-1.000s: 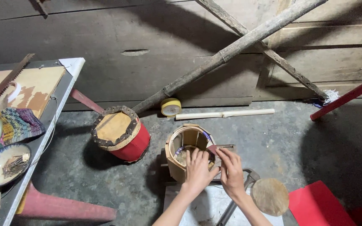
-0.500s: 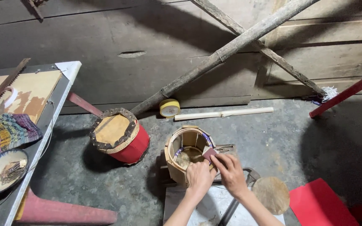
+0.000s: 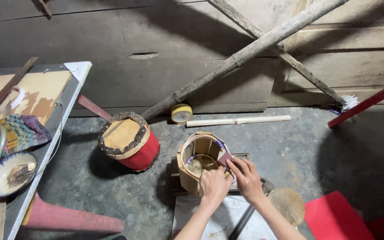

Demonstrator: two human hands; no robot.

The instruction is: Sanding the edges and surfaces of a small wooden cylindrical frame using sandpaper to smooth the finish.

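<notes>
Gripping the near rim of the open wooden drum shell [image 3: 199, 162] with my left hand [image 3: 214, 186], fingers curled over the edge, closed on it. My right hand [image 3: 247, 178] pinches a small dark reddish block [image 3: 225, 159] between thumb and fingertips and holds it against the shell's right inner rim. Can't tell what the block is made of. The shell stands upright on the concrete floor [image 3: 267, 142], top open, pale inside, with a thin blue-purple line running round the inner wall. It sits at the far edge of a light grey sheet [image 3: 214, 220] right in front of me. A dark metal tool handle [image 3: 245, 218] lies across that sheet under my right forearm. A round tan disc [image 3: 290, 205] lies on the floor just right of my right wrist, with a red flat piece [image 3: 334, 218] beyond it. Left of the shell, well apart, stands a red drum [image 3: 129, 141] with a dark studded rim, tilted. A roll of yellow tape [image 3: 182, 113] and a pale stick [image 3: 238, 120] lie by the wooden wall [image 3: 178, 44]. A long pole [image 3: 245, 53] leans against that wall. The table [image 3: 63, 115] on my left carries a patterned bowl [image 3: 10, 173] and a striped cloth [image 3: 18, 131].
</notes>
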